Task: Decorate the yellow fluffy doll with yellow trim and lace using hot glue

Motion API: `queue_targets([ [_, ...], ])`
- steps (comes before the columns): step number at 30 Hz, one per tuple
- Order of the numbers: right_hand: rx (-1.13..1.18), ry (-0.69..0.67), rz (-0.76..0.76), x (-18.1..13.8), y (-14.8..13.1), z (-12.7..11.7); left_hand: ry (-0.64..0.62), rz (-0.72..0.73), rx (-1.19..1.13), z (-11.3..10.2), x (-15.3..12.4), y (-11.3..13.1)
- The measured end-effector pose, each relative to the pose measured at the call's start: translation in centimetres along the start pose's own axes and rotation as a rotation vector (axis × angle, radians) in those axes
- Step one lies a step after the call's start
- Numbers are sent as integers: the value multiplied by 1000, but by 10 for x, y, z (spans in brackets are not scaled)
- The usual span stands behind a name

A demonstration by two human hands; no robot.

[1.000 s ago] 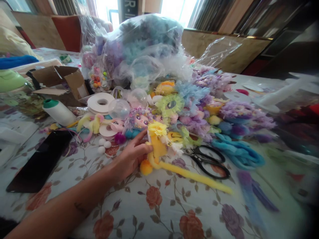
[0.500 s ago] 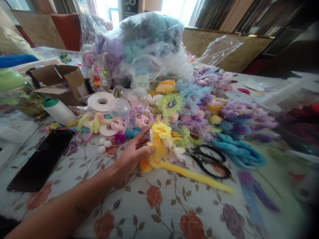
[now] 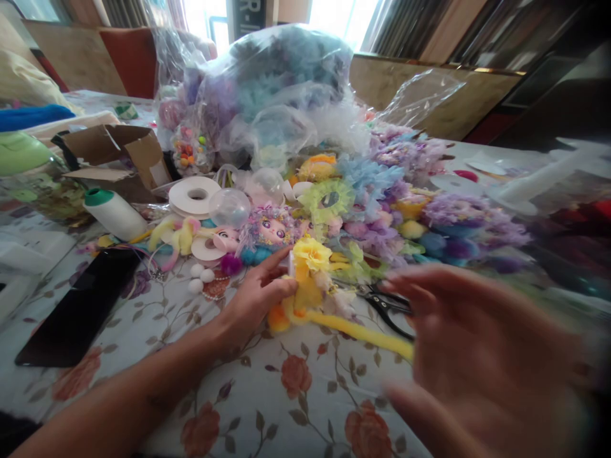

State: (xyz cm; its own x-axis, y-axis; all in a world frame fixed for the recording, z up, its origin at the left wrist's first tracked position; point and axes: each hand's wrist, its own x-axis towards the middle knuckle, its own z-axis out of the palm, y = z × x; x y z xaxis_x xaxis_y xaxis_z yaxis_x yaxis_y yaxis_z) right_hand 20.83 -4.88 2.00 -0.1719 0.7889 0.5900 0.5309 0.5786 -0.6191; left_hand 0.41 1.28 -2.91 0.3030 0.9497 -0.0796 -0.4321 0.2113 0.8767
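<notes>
My left hand [image 3: 260, 292] is closed on a yellow flower ornament [image 3: 312, 254], its thumb in front and fingers behind. The piece has a ruffled yellow bloom on top, with yellow fabric and whitish frills below. From its base a fuzzy yellow strip [image 3: 360, 329] runs right along the tablecloth. My right hand [image 3: 487, 350], blurred and close to the camera, is held with thumb and fingers apart, and nothing shows between them. It covers the far end of the strip and part of the black-handled scissors [image 3: 389, 308].
Behind lie a doll head [image 3: 274, 229] with beaded hair, ribbon spools [image 3: 195, 196], pastel pompoms and tulle, and a big clear plastic bag [image 3: 286, 83]. At left are a black phone [image 3: 71, 305], a thread cone [image 3: 114, 213] and an opened cardboard box [image 3: 112, 152].
My right hand has come into view from the right, in front of the scissors and the blue fuzzy bundle. My left hand stays on the yellow flower ornament, almost unmoved.
</notes>
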Motion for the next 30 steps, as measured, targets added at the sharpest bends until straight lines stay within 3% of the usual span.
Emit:
queue_targets([
  [3, 15, -126, 34, 21, 16, 23, -50, -19, -14, 3, -2, 1],
  [6, 107, -202, 168, 25, 28, 37, -99, -62, -27, 6, -4, 2],
  [11, 391, -252, 469, 21, 34, 38, -90, -116, 9, 8, -6, 1],
  [15, 433, -221, 538, 16, 41, 35, -34, -88, 208, 8, -6, 2],
  [21, 510, -205, 564, 12, 44, 36, -19, 105, 566, 8, -8, 9],
  [27, 381, -80, 624, 16, 38, 41, 174, 612, 874, 9, -14, 16],
  [30, 316, -41, 570, 16, 38, 44, 153, 671, 901, 13, -17, 15],
])
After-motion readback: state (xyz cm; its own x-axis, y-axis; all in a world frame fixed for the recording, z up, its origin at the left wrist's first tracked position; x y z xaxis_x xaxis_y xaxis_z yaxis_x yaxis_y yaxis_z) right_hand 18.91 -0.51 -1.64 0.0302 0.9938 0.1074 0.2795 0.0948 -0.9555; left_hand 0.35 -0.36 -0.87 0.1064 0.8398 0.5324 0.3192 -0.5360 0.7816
